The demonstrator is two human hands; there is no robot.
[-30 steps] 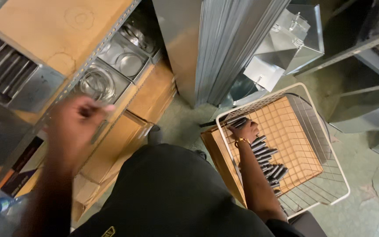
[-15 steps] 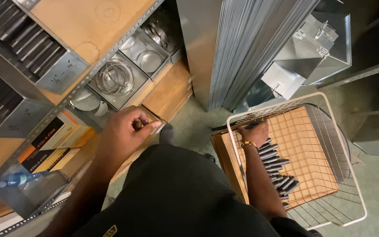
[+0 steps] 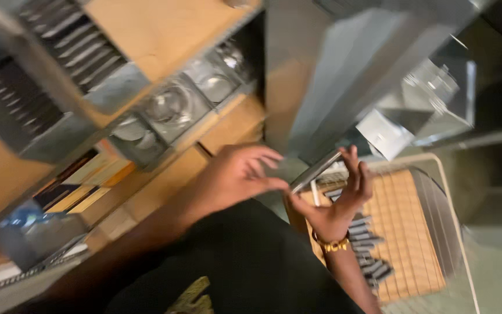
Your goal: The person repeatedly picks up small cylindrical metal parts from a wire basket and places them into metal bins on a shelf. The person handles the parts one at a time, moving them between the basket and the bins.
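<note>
Left hand [image 3: 236,177]: fingers pinched on near end of metal strip [image 3: 316,171].
Right hand [image 3: 335,200]: open, fingers spread, steadying the strip.
Basket [image 3: 437,174]: right, holds dark pieces [image 3: 370,244].

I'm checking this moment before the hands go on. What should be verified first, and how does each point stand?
1. Left hand touches the thin metal strip: ok, its fingers meet the strip's near end.
2. Right hand supports the strip: ok, open palm beside it, though the exact grip is blurred.
3. Strip is above the wire basket: ok.
4. Dark metal pieces lie inside the basket: ok.
5. Strip's far end is free of the sheet-metal ducts: cannot tell, blurred.
</note>
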